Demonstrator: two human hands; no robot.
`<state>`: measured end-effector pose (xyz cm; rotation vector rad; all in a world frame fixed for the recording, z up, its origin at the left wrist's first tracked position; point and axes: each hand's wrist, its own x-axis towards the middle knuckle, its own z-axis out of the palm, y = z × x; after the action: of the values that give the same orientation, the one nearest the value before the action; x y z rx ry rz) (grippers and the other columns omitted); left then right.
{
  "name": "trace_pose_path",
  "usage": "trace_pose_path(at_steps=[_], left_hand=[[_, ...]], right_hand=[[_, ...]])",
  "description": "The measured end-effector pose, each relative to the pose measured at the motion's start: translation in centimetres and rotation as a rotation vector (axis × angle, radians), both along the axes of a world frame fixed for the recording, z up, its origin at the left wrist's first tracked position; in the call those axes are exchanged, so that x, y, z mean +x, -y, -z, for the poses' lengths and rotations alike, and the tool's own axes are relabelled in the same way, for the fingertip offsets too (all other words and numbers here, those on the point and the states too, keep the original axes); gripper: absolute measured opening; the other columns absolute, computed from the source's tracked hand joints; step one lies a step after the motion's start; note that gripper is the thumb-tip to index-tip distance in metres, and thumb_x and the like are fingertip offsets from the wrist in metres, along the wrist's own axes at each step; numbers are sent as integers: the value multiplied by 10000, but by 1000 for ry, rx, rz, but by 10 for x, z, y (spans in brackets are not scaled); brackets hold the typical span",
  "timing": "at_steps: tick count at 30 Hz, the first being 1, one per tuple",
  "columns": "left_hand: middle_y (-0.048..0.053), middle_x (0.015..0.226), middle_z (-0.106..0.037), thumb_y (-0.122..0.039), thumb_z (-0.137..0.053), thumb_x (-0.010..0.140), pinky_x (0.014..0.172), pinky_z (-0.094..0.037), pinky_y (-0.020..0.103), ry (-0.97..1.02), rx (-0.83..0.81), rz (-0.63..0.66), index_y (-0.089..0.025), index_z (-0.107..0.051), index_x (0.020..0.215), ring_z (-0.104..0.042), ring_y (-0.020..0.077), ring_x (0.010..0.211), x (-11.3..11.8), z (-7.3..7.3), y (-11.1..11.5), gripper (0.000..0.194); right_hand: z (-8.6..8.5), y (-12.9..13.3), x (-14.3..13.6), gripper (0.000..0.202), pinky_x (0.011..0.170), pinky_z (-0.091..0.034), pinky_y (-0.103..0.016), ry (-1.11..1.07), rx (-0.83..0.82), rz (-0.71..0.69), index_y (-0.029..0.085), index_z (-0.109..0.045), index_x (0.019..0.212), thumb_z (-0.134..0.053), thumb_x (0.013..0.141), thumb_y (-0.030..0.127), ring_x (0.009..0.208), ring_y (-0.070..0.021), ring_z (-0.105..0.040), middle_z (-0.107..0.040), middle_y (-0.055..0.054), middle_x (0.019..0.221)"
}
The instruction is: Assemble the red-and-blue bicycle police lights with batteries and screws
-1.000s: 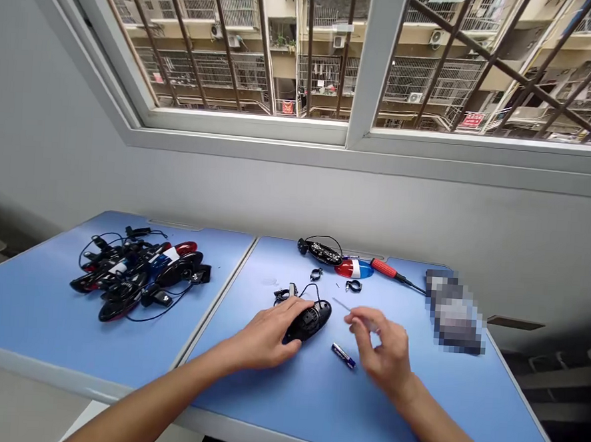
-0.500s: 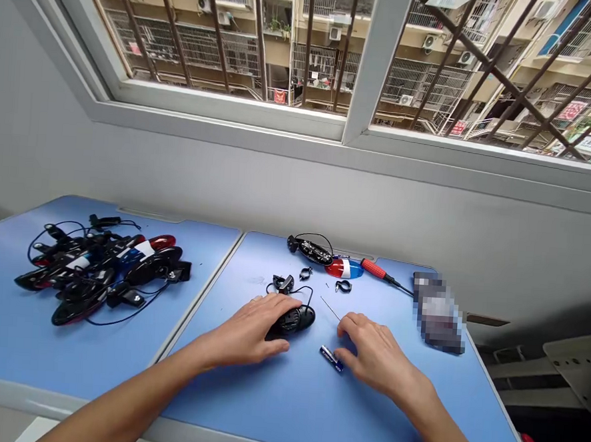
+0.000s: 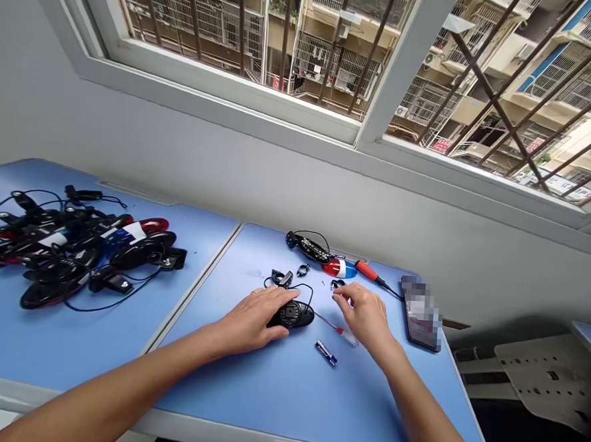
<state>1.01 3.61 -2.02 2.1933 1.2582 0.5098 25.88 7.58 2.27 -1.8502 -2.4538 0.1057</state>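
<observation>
While our left hand, palm down, grasps the black device, our right hand arches at right; we cannot tell whether its fingers grip the clamp.

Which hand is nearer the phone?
Right. The right hand is to the left of the phone; the left hand is farther left, over a black casing.

Left hand: black housing is held against the blue surface.
Right hand: fingertips are held at a black ring clamp.
Thin screwdriver: laid between the hands.
Battery: placed nearer.
Black units: heaped at left.
</observation>
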Motion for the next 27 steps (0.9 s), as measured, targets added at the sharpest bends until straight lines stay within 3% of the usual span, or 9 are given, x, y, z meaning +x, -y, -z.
trace_pose_path(at_steps=[6, 12, 16, 18, 23, 27], left_hand=[[84, 1304, -587, -262, -634, 828, 967, -424, 413, 7, 54, 25, -248, -468, 1372, -539, 288, 1167, 0, 2, -1, 569], [76, 1248, -610, -241, -664, 809, 942, -428, 411, 29, 81, 43, -255, -490, 1336, -545, 295, 1154, 0, 4, -3, 555], [76, 1228, -612, -222, -682, 797, 946, -427, 419, 39, 76, 43, -237, -490, 1342, -551, 302, 1142, 0, 1, -3, 578], [79, 1236, -605, -218, -687, 795, 957, -424, 422, 38, 68, 44, -237, -491, 1343, -549, 305, 1148, 0, -1, -2, 582], [79, 1246, -605, -218, -689, 801, 973, -425, 414, 30, 65, 30, -253, -495, 1335, -548, 297, 1157, 0, -1, -2, 570], [70, 1269, -603, -240, -684, 812, 994, -419, 418, 50, 64, 36, -269, -489, 1339, -538, 288, 1171, -1, 1, -4, 564]], right_hand=[[0, -44, -43, 171, 772, -488, -342, 169, -30, 3, 189, -725, 950, -566, 931, 247, 1065, -268, -624, -713, -116, 1040], [8, -60, -60, 317, 872, -542, -411, 177, -81, -5, 161, -596, 1194, -595, 939, 349, 1018, -204, -629, -616, -95, 1205], [5, -43, -45, 119, 825, -525, -365, -53, 11, -45, 162, -705, 898, -596, 895, 208, 959, -232, -661, -718, -101, 966], [9, -26, -36, 162, 784, -530, -323, -227, 65, -68, 202, -706, 929, -550, 905, 236, 896, -196, -673, -734, -60, 954], [39, 15, -25, 246, 650, -537, -266, -626, 141, -101, 176, -682, 886, -478, 912, 311, 818, -174, -677, -727, -80, 894], [56, 23, -26, 176, 607, -513, -259, -842, 146, -135, 204, -695, 844, -552, 873, 302, 747, -159, -653, -714, -48, 819]])
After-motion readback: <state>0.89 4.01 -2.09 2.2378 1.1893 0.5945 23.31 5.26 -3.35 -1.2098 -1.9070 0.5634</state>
